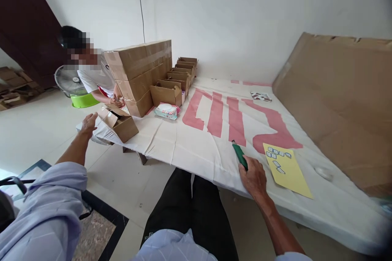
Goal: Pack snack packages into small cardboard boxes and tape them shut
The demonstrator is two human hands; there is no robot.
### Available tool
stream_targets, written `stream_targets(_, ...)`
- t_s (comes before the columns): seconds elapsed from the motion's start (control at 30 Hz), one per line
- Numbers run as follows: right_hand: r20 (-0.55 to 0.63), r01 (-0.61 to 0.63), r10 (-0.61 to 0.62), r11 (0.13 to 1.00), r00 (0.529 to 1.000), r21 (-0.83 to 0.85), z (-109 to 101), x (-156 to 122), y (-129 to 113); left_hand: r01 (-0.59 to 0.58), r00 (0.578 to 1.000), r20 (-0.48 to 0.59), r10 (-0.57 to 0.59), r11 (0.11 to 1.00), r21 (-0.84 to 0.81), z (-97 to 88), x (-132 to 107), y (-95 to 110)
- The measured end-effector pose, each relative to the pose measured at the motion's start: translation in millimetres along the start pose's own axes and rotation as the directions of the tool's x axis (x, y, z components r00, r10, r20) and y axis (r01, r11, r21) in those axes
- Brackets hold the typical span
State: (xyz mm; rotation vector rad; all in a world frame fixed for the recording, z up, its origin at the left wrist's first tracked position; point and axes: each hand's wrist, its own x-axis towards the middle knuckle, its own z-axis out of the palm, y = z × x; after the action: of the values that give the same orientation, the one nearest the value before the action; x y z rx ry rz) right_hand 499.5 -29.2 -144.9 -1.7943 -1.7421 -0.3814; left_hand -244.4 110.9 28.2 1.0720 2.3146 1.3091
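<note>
My left hand (88, 125) reaches out at the left, fingers stretched and nothing in them. Its fingertips are close to a small cardboard box (125, 129) with raised flaps at the table edge; whether they touch it I cannot tell. My right hand (253, 176) is closed round a green utility knife (239, 155), its short metal tip pointing away from me over the white cloth. Beside that hand lies a yellow sheet (290, 175) with several small pale stickers. A soft pack of wipes (167, 110) lies in front of the open cartons.
Taped cardboard boxes (139, 63) are stacked on the cloth-covered table (190, 153). Behind the wipes runs a row of open cartons (167, 93). A co-worker (98, 75) works at the far left. A large cardboard sheet (339, 102) leans at right; a fan (69, 79) stands on the floor.
</note>
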Motion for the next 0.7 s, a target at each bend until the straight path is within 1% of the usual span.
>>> stream_targets(0.07, -0.010, 0.007, -0.007, 1.000, 1.000, -0.003, 1.4, -0.2, 1.8, 0.069, 0.997, 0.033, -0.067, 0.995, -0.073, 2.7, 2.3, 0.4)
stream_targets(0.17, -0.017, 0.009, -0.009, 1.000, 1.000, -0.008, 4.5, -0.2, 4.9, 0.110, 0.993, 0.056, -0.103, 0.984, -0.140, 8.1, 6.1, -2.0)
stream_targets(0.37, 0.001, -0.010, 0.010, 1.000, 1.000, 0.007, 8.1, 1.4, 10.9, 0.117, 0.992, 0.073, -0.103, 0.966, -0.231, 13.7, 15.6, -4.8)
stream_targets(0.47, 0.007, -0.034, 0.034, 0.999, 0.999, 0.017, 7.5, 1.9, 11.2, 0.106, 0.991, 0.107, -0.079, 0.957, -0.271, 13.7, 12.1, -2.1)
stream_targets(0.53, 0.009, -0.043, 0.043, 0.999, 0.999, 0.015, 6.7, 1.8, 10.4, 0.091, 0.987, 0.157, -0.045, 0.951, -0.297, 15.5, 2.7, -1.2)
stream_targets(0.6, 0.018, -0.043, 0.043, 0.999, 0.999, 0.011, 5.9, 1.7, 9.3, 0.072, 0.975, 0.224, 0.002, 0.945, -0.319, 20.7, -13.8, -1.5)
stream_targets(0.7, 0.035, -0.044, 0.044, 0.999, 0.998, 0.000, 5.3, 2.3, 6.9, 0.040, 0.952, 0.299, 0.070, 0.937, -0.347, 36.5, -53.8, -0.6)
